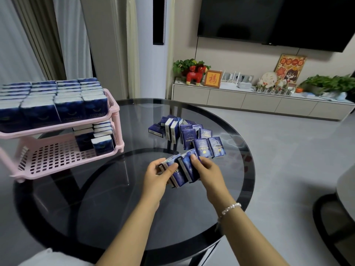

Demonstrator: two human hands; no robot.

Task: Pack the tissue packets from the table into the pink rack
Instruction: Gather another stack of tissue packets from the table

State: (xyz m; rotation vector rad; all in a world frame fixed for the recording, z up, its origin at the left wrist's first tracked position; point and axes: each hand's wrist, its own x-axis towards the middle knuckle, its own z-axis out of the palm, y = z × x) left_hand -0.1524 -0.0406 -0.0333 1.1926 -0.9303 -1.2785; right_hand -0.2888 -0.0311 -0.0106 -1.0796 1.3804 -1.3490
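Btwn both hands' grip [177, 170], tissue pkts [180, 169]

Pink rack [107, 120] perhaps cut off left

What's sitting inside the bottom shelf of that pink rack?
The pink rack's lower shelf holds a few blue tissue packets standing upright at its right end; the rest shows bare pink grid. Its back left corner is hidden behind the full top shelf.
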